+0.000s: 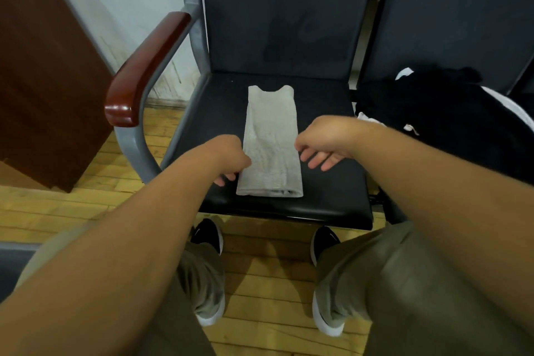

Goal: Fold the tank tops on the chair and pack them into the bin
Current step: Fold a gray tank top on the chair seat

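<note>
A grey tank top [271,141] lies folded into a long narrow strip on the black chair seat [326,199], its straps pointing to the backrest. My left hand [228,159] rests at the strip's near left edge, fingers curled down against the seat and touching the cloth. My right hand [320,144] hovers just off the right edge with fingers spread and nothing in it. A heap of black and white garments [439,113] lies on the seat to the right. No bin is in view.
The chair has a red-brown wooden armrest [144,72] on a grey metal frame at the left. A brown wooden panel [43,81] stands further left. My legs and shoes are over the wooden floor [265,283] below the seat.
</note>
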`<act>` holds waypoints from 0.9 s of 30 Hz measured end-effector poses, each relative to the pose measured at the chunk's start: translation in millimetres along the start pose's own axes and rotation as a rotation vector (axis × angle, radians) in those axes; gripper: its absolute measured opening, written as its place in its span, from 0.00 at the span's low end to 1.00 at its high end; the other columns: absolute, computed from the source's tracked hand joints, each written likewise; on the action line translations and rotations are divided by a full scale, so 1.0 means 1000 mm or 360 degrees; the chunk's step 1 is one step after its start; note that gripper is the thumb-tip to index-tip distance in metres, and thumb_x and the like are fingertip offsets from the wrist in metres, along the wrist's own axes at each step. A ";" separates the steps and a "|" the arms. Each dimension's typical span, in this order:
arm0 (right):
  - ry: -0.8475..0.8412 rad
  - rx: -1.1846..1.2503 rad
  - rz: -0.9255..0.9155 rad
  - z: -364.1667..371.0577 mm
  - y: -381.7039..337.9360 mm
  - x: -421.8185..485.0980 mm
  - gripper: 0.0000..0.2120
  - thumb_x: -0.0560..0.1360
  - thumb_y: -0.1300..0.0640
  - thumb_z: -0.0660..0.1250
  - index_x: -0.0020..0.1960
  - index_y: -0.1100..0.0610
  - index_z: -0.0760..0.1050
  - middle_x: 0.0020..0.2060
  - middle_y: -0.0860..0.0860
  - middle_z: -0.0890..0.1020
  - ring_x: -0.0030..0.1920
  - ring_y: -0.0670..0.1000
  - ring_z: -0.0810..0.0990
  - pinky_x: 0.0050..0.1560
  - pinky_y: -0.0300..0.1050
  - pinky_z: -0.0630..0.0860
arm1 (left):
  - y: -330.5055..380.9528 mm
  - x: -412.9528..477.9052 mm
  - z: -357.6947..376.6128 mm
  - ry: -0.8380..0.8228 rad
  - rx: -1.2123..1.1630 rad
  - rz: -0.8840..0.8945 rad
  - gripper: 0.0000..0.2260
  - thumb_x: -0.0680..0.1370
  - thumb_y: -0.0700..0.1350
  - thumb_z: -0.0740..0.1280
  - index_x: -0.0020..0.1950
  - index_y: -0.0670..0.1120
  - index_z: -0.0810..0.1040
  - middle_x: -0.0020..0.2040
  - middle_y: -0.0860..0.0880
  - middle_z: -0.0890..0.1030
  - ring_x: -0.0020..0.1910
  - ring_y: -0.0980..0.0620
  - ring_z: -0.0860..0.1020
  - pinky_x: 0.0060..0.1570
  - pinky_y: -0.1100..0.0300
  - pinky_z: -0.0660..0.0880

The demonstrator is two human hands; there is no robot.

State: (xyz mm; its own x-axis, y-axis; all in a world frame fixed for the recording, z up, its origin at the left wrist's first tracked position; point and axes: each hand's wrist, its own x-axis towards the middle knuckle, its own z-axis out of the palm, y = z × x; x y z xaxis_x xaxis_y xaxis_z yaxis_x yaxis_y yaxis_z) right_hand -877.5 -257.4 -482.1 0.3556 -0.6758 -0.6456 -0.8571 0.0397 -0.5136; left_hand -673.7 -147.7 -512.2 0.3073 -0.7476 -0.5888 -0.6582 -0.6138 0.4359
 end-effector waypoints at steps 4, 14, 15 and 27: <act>-0.0103 0.0032 0.0228 0.031 0.023 0.001 0.27 0.83 0.45 0.68 0.75 0.60 0.70 0.55 0.57 0.85 0.52 0.55 0.86 0.49 0.52 0.85 | -0.002 -0.011 0.021 -0.0011 0.0019 -0.0075 0.10 0.83 0.50 0.70 0.50 0.44 0.75 0.52 0.42 0.83 0.48 0.45 0.86 0.46 0.49 0.86; 0.0090 -0.0256 0.0205 0.069 0.011 0.003 0.11 0.87 0.55 0.60 0.49 0.60 0.72 0.46 0.53 0.73 0.39 0.49 0.71 0.35 0.37 0.70 | 0.001 -0.008 0.023 -0.0037 -0.0231 -0.0273 0.08 0.81 0.38 0.74 0.57 0.36 0.80 0.48 0.38 0.84 0.46 0.44 0.86 0.48 0.49 0.86; 0.0038 -0.0254 0.0212 0.069 0.012 0.007 0.09 0.86 0.56 0.61 0.53 0.61 0.74 0.44 0.53 0.73 0.39 0.50 0.72 0.34 0.38 0.71 | 0.002 -0.008 0.021 -0.0033 -0.0237 -0.0268 0.10 0.81 0.37 0.74 0.60 0.35 0.79 0.50 0.38 0.85 0.46 0.43 0.86 0.47 0.49 0.87; -0.0160 0.0387 -0.0104 0.018 0.009 -0.050 0.15 0.80 0.64 0.71 0.63 0.51 0.76 0.53 0.55 0.84 0.45 0.52 0.85 0.50 0.53 0.86 | 0.005 -0.052 -0.009 -0.0120 -0.0625 0.0038 0.08 0.82 0.37 0.68 0.57 0.37 0.86 0.54 0.39 0.84 0.48 0.46 0.83 0.51 0.52 0.86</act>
State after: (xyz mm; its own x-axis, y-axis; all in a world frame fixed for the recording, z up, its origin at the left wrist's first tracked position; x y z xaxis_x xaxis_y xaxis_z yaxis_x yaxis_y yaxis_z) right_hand -896.1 -209.6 -464.7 0.4530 -0.6067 -0.6533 -0.7206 0.1822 -0.6689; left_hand -686.5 -114.1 -473.4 0.2345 -0.7511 -0.6172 -0.3474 -0.6577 0.6684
